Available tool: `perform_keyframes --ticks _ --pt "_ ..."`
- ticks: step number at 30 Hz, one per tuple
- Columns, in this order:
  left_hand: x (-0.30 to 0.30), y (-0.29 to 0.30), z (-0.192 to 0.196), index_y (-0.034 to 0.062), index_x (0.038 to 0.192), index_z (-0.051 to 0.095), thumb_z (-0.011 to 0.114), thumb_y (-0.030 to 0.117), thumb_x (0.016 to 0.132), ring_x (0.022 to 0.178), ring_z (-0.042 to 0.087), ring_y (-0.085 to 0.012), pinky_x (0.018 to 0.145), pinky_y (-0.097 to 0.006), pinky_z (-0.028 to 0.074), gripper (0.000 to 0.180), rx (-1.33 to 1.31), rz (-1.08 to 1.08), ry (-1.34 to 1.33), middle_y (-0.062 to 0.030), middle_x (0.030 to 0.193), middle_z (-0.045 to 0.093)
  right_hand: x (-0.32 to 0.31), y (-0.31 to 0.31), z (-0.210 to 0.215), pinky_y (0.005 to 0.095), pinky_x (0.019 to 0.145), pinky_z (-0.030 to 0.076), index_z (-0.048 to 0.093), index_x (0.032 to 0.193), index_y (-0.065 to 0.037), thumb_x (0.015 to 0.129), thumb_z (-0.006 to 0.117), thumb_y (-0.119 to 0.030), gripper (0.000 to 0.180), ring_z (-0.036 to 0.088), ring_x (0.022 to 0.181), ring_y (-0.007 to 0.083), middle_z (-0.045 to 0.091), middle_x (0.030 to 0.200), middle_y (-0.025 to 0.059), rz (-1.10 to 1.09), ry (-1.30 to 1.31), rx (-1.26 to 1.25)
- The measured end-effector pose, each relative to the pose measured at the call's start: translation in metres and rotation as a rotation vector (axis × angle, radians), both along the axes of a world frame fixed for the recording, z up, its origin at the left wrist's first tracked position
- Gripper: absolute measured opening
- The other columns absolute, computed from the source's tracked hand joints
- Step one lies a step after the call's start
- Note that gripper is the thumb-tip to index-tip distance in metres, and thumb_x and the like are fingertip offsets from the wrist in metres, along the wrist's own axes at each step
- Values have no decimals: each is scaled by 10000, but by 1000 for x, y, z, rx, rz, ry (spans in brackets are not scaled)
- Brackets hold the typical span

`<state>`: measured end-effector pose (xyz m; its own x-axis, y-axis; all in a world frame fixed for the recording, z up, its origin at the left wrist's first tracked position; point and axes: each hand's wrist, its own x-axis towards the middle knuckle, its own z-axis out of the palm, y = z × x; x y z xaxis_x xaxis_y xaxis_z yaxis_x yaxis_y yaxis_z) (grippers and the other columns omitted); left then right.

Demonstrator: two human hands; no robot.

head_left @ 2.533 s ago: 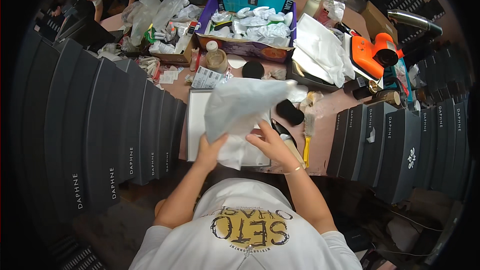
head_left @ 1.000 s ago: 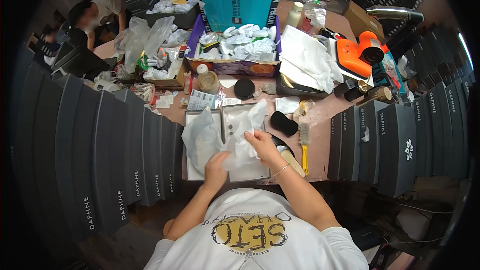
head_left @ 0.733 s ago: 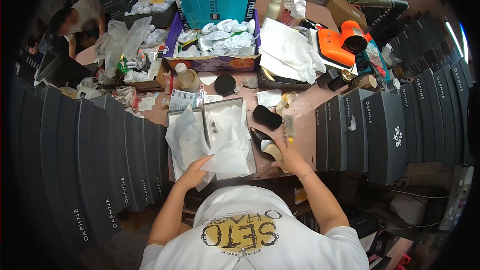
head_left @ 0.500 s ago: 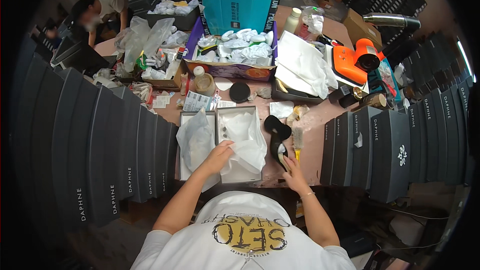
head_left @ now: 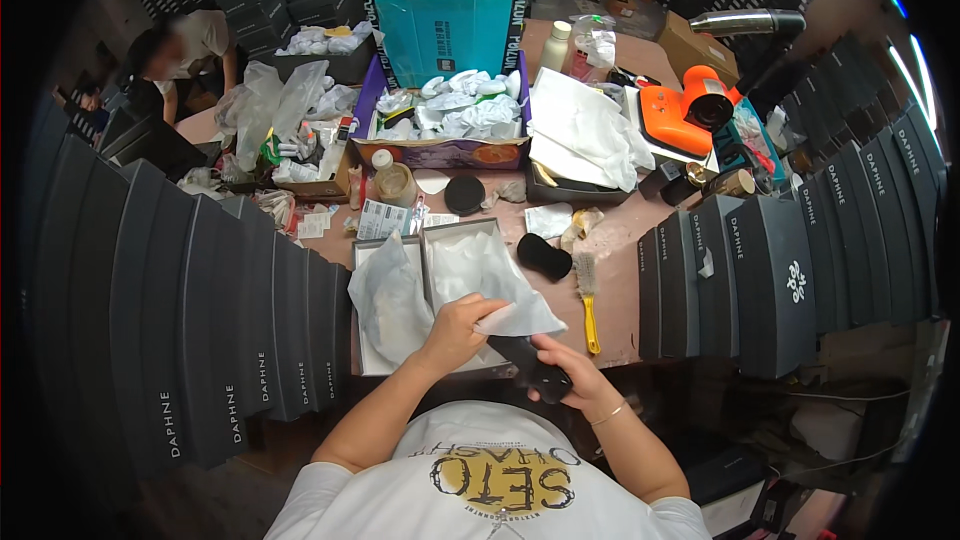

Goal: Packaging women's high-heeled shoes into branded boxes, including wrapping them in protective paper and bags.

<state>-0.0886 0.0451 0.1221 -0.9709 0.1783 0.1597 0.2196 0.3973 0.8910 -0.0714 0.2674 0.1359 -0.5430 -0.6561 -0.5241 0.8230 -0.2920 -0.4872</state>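
Note:
In front of my chest, my right hand (head_left: 580, 372) is closed round a black shoe (head_left: 545, 377), sole side partly showing. My left hand (head_left: 462, 332) pinches the edge of a white tissue sheet (head_left: 525, 317), which drapes over the shoe's far end and hides it. That sheet runs back into the right half of an open shoe box (head_left: 428, 265). A thin pale wrap (head_left: 390, 290) covers something in the left half; its contents cannot be made out. Right of the box lie a black sponge-like pad (head_left: 545, 257) and a brush (head_left: 588, 305) with a yellow handle.
Stacked dark shoe boxes (head_left: 190, 320) wall the left side, and more boxes (head_left: 770, 285) stand at right. Behind are a purple carton (head_left: 440, 153) of crumpled paper, a jar (head_left: 393, 185), a round black lid (head_left: 464, 195), a paper stack (head_left: 590, 125) and an orange device (head_left: 675, 125).
My right hand has brought the shoe leftward and nearer my body, away from beside the brush. My left hand has drawn the tissue rightward over the shoe. The view has shifted slightly.

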Motion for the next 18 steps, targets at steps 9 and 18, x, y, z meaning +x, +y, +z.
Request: perform_keyframes --ticks 9,18 --pt "12 -71 -47 24 1020 667 568 -80 744 795 637 -175 720 -272 494 312 -244 96 -374 -100 880 657 56 -16 -55 338 559 511 439 1212 -62 879 533 -177 366 599 873 306 554 1118 153 -284 -294 -324" --pt "43 -19 -31 -35 1084 623 491 -77 788 918 633 -180 820 -268 485 327 435 143 -283 -109 1007 666 72 -12 -55 314 548 503 424 1248 -25 877 523 -176 412 564 855 289 529 1135 159 -213 -286 -462"
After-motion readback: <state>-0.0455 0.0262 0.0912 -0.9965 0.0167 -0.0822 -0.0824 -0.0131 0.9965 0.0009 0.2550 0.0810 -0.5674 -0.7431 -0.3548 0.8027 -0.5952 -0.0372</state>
